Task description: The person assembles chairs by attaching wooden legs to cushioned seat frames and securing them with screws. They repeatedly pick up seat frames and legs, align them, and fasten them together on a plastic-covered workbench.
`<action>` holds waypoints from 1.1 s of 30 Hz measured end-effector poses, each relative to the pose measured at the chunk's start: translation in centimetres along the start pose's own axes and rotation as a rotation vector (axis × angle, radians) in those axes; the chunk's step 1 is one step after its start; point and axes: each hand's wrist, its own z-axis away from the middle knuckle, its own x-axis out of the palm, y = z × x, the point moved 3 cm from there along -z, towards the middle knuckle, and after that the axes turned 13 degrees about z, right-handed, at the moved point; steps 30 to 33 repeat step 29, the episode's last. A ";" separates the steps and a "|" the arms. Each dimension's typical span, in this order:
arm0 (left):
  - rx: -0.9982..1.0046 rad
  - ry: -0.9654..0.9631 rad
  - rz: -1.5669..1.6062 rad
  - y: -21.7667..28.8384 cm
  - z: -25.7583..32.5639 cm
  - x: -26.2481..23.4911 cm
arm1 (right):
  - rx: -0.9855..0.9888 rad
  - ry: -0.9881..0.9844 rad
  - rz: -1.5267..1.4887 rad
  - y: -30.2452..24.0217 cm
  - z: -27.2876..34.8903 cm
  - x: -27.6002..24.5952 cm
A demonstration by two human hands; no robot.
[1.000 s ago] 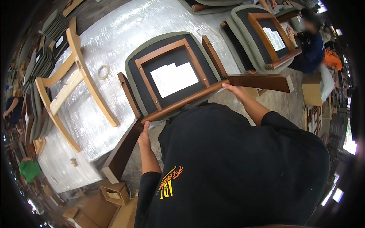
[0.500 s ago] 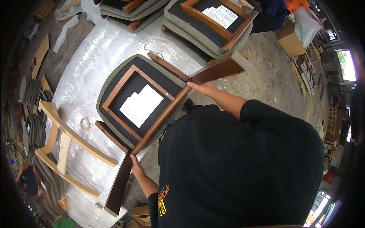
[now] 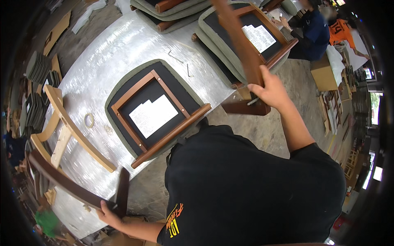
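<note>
A grey-green padded chair seat (image 3: 119, 88) lies underside up on the table, with a brown wooden frame (image 3: 176, 135) and a white paper sheet (image 3: 154, 116) on its black base. My left hand (image 3: 108, 215) is closed around a dark brown wooden chair leg frame (image 3: 67, 182), held out at the near left, apart from the seat. Out to the right, my right hand (image 3: 271, 88) grips a second brown leg frame (image 3: 242, 43), its long bar rising over a stack of seats. Motion blurs this one slightly.
Plastic-wrapped table (image 3: 94, 69) carries a pale wooden frame (image 3: 78, 137), a thin ring (image 3: 89, 120) and bent metal hex keys (image 3: 188, 70). Stacked seats (image 3: 217, 45) stand at its far side. Co-workers (image 3: 314, 30) are at the far right; a cardboard box (image 3: 323, 76) stands near them.
Both hands have moved apart, away from the seat. Each carries a leg frame that was against the seat's ends: the left went down and left, the right up and right.
</note>
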 end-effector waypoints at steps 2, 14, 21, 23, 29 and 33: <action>-0.043 -0.158 -0.008 1.1 0.0 -0.2 | -0.049 -0.115 0.182 -0.2 -1.3 3.3; -0.089 -0.402 -0.576 -21.2 -2.2 14.6 | -0.063 -0.457 0.382 1.6 -6.3 27.4; -0.004 -0.417 -0.501 -20.3 -4.7 16.7 | -0.026 -0.475 0.138 -13.9 -10.1 23.5; 0.298 -0.202 -0.419 -18.3 -4.5 17.0 | -0.038 -0.650 0.105 -19.6 -9.9 25.2; -0.047 -0.439 0.038 -13.4 -5.7 22.5 | -0.147 -0.435 0.284 -24.3 -11.2 22.8; -0.047 -0.439 0.038 -13.4 -5.7 22.5 | -0.147 -0.435 0.284 -24.3 -11.2 22.8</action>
